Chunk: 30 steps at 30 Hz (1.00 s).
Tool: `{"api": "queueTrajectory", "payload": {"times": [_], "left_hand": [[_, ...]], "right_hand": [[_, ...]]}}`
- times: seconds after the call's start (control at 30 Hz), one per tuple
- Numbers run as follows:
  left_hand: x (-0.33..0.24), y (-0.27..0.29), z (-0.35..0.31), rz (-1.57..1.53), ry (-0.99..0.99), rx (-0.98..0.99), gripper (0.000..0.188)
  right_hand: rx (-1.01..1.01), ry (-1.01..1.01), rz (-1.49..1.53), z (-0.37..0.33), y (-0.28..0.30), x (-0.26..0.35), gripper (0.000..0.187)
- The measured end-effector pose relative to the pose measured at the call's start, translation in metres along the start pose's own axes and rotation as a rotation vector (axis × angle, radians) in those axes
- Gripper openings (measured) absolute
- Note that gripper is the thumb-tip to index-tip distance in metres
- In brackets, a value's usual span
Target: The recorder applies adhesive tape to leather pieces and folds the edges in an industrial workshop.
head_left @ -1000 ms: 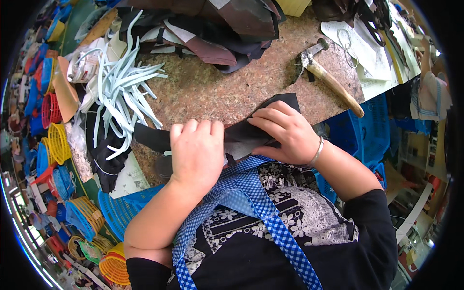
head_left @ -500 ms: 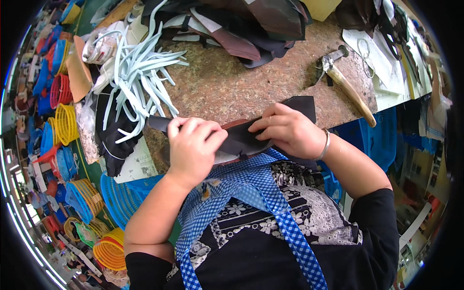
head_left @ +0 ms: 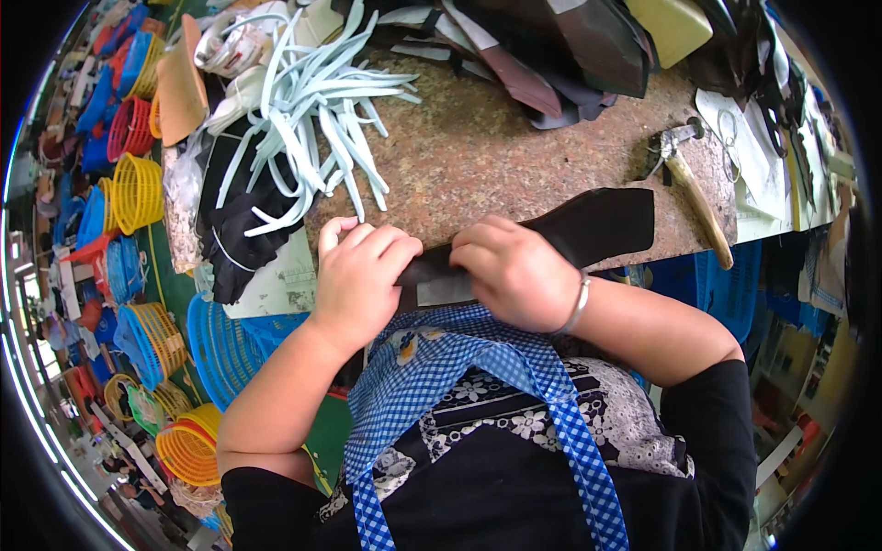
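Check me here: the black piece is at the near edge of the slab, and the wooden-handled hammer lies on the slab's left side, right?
Not quite: the hammer lies on the right side of the slab, as the head view shows. The black piece is at the near edge.

Held piece (head_left: 597,225) at slab (head_left: 478,156) front; strips (head_left: 314,92) left, hammer (head_left: 696,202) right.

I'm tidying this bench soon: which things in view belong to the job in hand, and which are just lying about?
Apparently in use:
flat black leather-like piece, in the left hand and right hand
speckled reddish-brown slab, the worktop

Seemingly lying about, untouched:
metal-headed hammer with wooden handle
tangled pale-blue strips
heaped brown-and-black flat pieces
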<state>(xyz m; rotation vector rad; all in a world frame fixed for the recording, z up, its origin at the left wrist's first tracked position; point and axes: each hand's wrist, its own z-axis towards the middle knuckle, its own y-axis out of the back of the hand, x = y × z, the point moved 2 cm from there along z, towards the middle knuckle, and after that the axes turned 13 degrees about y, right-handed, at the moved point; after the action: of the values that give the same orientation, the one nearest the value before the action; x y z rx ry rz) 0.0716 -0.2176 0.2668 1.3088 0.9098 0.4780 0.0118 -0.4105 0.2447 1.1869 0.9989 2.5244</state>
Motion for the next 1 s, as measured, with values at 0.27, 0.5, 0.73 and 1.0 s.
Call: {"api": "queueTrajectory", "payload": {"times": [0.27,0.5,0.73,1.0], "left_hand": [[0.039,-0.005,-0.025,-0.099,-0.104,-0.166,0.028],[0.055,-0.014,-0.032,-0.307,-0.025,-0.213,0.035],[0.060,-0.008,-0.035,-0.026,-0.358,-0.289,0.018],[0.079,0.013,-0.053,0.200,-0.201,-0.291,0.035]], "right_hand": [[0.308,0.252,-0.166,0.001,0.005,0.018,0.022],[0.220,0.099,-0.017,0.020,-0.019,0.020,0.044],[0.206,0.196,-0.012,0.015,-0.019,0.016,0.038],[0.540,0.246,-0.359,0.038,-0.033,0.025,0.023]]}}
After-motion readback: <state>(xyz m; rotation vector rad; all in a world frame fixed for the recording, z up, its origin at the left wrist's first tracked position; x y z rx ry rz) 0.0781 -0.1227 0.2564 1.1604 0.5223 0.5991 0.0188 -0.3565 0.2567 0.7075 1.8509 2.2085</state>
